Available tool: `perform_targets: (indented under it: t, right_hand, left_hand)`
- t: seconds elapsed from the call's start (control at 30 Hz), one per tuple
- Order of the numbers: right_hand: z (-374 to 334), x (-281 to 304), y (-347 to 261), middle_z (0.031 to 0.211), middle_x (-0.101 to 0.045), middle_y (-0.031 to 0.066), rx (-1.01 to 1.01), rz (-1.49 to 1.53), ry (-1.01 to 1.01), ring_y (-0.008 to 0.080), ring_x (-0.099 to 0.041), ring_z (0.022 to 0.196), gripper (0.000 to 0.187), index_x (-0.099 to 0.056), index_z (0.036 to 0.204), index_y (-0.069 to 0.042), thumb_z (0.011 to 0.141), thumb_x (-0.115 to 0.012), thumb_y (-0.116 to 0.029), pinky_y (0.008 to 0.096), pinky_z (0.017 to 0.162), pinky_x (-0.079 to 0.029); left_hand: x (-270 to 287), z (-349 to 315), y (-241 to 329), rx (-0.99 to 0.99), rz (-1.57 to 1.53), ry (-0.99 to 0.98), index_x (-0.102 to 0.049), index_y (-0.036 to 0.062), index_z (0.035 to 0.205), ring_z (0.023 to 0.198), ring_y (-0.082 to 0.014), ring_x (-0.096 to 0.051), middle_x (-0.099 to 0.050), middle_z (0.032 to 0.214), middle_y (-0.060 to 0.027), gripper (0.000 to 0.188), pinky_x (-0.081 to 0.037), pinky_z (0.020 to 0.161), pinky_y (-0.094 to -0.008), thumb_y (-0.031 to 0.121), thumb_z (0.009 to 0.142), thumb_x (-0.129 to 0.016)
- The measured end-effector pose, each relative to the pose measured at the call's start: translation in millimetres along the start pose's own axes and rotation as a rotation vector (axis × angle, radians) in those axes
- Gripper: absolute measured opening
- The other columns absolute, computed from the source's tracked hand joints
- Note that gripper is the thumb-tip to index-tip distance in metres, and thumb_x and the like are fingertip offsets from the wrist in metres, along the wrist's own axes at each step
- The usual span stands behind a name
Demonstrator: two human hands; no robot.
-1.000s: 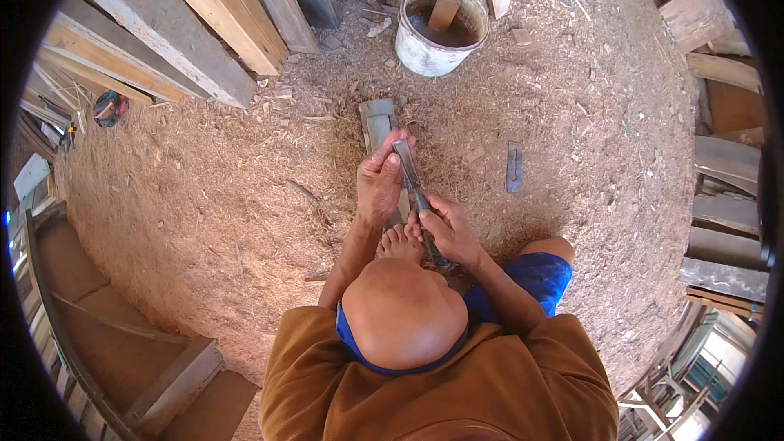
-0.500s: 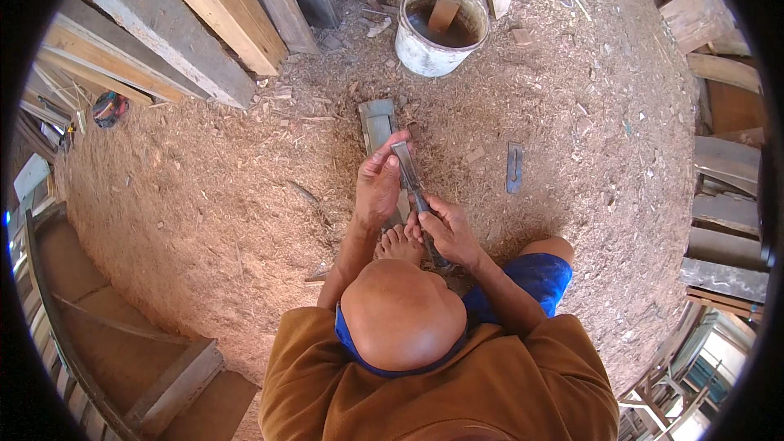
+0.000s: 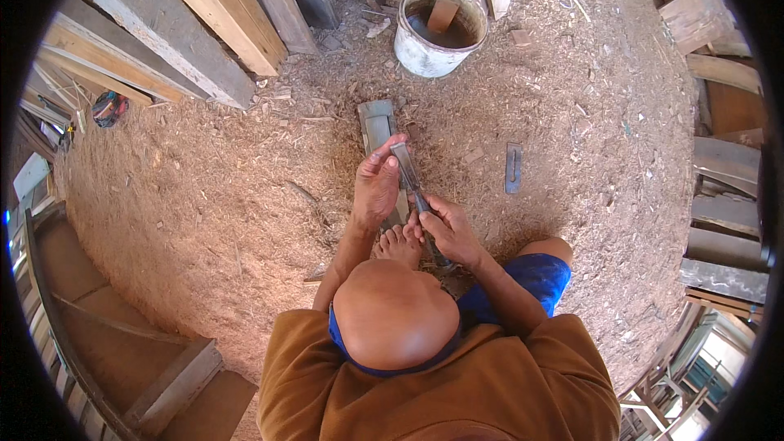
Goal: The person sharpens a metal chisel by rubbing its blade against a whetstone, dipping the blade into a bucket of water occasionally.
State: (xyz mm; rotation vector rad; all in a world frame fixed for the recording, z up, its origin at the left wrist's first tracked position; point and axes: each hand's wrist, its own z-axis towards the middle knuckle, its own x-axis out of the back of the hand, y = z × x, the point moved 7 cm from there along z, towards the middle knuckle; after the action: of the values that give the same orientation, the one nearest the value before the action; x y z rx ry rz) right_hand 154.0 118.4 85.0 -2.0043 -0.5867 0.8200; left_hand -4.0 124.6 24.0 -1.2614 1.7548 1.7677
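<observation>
1. Pale wood shavings litter the reddish-brown earth floor of what looks like a timber workshop.
2. Left hand: part curled, with thumb and forefinger closed lightly on the flat, broad end of a long grey metal chisel-like tool; its other fingers are mostly hidden.
3. Right hand: wrapped around the tool's dark lower part, which runs on below the fist toward the person.
4. The tool slants across the space in front of the body, its broad end pointing away, above a long grey-green block lying on the floor.
5. Little differs from a second ago: the left fingertips show slightly less beyond the blade's end, and the head sits a touch further left. That suggests a small touch at the edge rather than a working stroke.
6. A bare foot is at the block's near end; whether it presses down cannot be told.
7. Farther right lies a flat, dark metal plate with a slot.
8. Beyond the block stands a white, stained bucket with a brown rectangular piece in dark liquid; leaning wooden boards fill the upper left.
</observation>
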Motion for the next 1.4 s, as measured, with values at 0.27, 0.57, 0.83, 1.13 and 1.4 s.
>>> perform_targets:
  t: [0.27,0.57,0.83,1.13,1.4]
  right_hand:
    - [-7,5,-11,0.114,-0.069,0.016,0.039,-0.502,-0.035,0.0208,-0.066,0.096,0.052,-0.047,0.149,0.004,0.101,-0.056,-0.013,0.0333,0.087,-0.054]
    - [-1,10,17,0.117,-0.07,0.0243,0.101,-0.66,-0.012,0.0257,-0.069,0.079,0.067,-0.039,0.16,0.0,0.096,-0.057,-0.009,0.0394,0.083,-0.057]
    - [80,8,29,0.097,-0.072,0.0306,-0.2,-0.567,0.02,0.0479,-0.071,0.085,0.07,-0.031,0.163,-0.002,0.099,-0.055,-0.019,0.0513,0.079,-0.056]
    - [41,-18,68,0.086,-0.069,0.0323,-0.107,-0.987,0.073,0.0486,-0.068,0.07,0.083,0.0,0.169,-0.011,0.103,-0.049,-0.019,0.0559,0.067,-0.054]
    - [87,-3,24,0.103,-0.072,0.0301,-0.202,-0.9,-0.045,0.0478,-0.071,0.078,0.072,-0.013,0.169,-0.012,0.107,-0.047,-0.021,0.0561,0.079,-0.059]
  left_hand:
    - [31,-11,-3,0.287,0.155,0.139,-0.049,0.0079,0.152,0.09,-0.0169,-0.073,-0.074,0.116,-0.0116,0.058,-0.064,0.076,-0.0339,0.009,0.099,-0.074]
    - [73,2,32,0.2,0.995,0.123,-0.056,-0.0006,0.144,0.09,-0.016,-0.071,-0.075,0.111,-0.0109,0.048,-0.059,0.082,-0.0331,0.013,0.101,-0.072]
    - [8,17,60,-0.465,1.948,-0.341,-0.062,0.0003,0.14,0.136,-0.0386,-0.058,-0.065,0.142,-0.0209,0.054,-0.04,0.119,-0.0511,0.013,0.089,-0.075]
    - [35,-32,1,-0.526,1.91,-0.546,-0.068,0.0016,0.131,0.133,-0.0342,-0.062,-0.07,0.134,-0.0167,0.042,-0.042,0.123,-0.0501,0.01,0.089,-0.071]
    - [12,27,41,-0.432,1.923,-0.609,-0.073,0.0048,0.101,0.106,-0.0291,-0.073,-0.075,0.108,-0.0111,0.023,-0.061,0.097,-0.0446,0.018,0.084,-0.08]
